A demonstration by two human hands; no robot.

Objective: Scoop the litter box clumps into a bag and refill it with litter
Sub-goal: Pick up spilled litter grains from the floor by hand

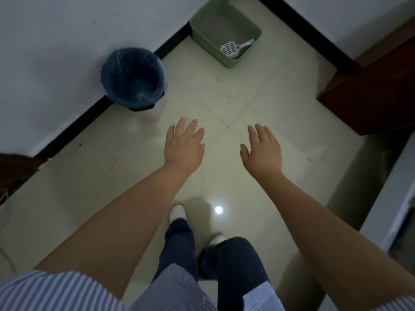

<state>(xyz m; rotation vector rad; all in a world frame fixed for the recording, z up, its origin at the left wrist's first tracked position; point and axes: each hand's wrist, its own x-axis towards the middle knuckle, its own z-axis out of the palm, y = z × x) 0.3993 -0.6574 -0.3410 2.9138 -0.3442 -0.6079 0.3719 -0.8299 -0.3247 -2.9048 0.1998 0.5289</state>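
Bare cream tiled floor [235, 104] lies between the round blue-bagged waste bin [134, 78] at the white wall and the green rectangular plastic litter box [225, 32] in the corner; a dark brown wooden cabinet [377, 90] crowds the right.

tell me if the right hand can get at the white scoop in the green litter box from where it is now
Probably not yet. The right hand hangs open in mid-air, well short of the scoop, which lies in the litter box by the far wall. Bare floor tiles lie between, so nothing blocks a step forward.

Left hand [184, 145], right hand [262, 151]: outstretched, fingers straight.
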